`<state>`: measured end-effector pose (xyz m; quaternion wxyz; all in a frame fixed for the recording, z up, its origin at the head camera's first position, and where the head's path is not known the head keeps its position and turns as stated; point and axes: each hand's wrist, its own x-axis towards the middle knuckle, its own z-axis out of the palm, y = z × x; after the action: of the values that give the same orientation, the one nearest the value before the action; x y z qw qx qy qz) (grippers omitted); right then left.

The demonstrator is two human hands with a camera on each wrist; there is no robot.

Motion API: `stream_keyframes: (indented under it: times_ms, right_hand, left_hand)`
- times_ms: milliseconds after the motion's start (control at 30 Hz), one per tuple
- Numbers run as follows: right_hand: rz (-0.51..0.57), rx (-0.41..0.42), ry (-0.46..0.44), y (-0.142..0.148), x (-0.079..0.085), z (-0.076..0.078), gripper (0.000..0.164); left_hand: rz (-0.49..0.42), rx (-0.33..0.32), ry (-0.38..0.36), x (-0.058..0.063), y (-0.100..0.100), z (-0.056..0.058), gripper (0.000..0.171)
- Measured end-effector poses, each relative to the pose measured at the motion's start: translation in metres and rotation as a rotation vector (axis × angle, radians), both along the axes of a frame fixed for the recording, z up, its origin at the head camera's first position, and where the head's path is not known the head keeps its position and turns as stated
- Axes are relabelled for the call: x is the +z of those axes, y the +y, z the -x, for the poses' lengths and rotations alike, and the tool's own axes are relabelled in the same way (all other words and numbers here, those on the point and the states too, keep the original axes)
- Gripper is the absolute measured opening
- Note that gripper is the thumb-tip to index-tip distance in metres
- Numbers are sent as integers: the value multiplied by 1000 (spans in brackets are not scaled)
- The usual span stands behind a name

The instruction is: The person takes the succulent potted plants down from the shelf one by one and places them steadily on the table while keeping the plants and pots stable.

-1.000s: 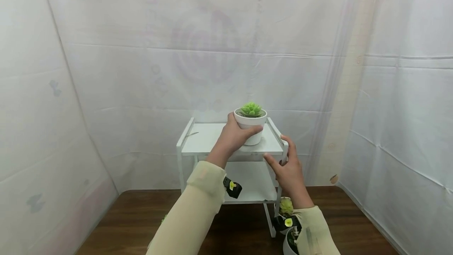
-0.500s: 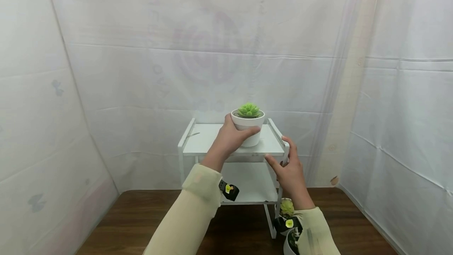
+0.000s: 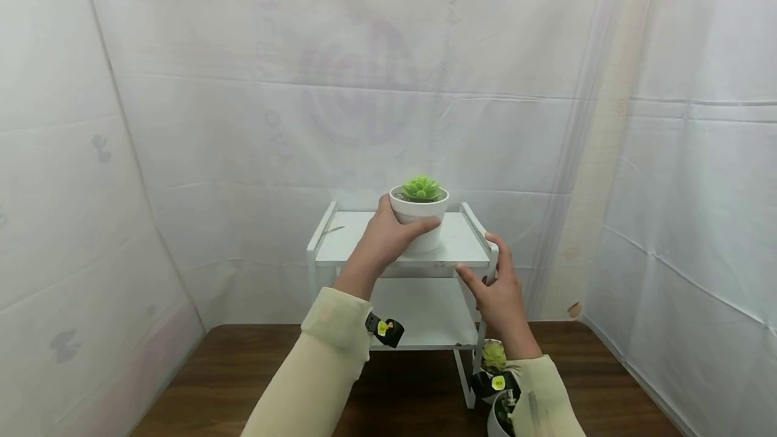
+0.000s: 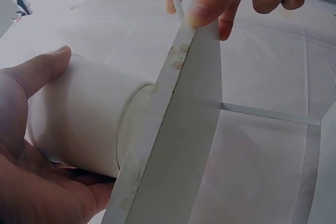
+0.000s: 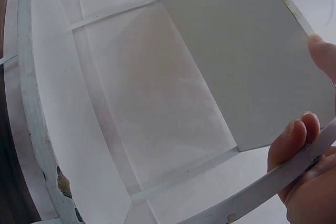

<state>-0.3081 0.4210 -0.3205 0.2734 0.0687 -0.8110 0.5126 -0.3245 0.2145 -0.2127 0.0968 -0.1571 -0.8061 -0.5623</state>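
A white pot [image 3: 421,214] with a bright green succulent [image 3: 421,189] stands upright at the front of the white rack's top shelf [image 3: 358,221]. My left hand [image 3: 382,238] grips it from the left, thumb across the front. In the left wrist view the pot's base [image 4: 135,121] is partly behind the shelf edge, so I cannot tell if it touches the shelf. My right hand [image 3: 500,295] holds the rack's front right corner, its thumb on the shelf's front edge and its fingers [image 5: 291,137] curled round the post [image 5: 257,190].
A lower shelf [image 3: 419,312] lies beneath the top one. Beside the rack's right leg, two more potted succulents, a yellow-green one [image 3: 494,355] and a darker one [image 3: 500,417], stand on the brown wooden table [image 3: 243,369]. White sheeting [image 3: 212,120] encloses the back and sides.
My left hand has shifted the potted succulent a little to the left over the top shelf. The right hand keeps its hold on the rack's corner.
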Motion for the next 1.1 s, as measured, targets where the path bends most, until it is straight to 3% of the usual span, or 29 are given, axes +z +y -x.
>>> stream_keyframes:
  times_ms: [1100]
  right_hand:
    - [-21,-20,-1,0,0,-1,81]
  left_hand:
    - [-17,-63,25,5,-29,-29,98]
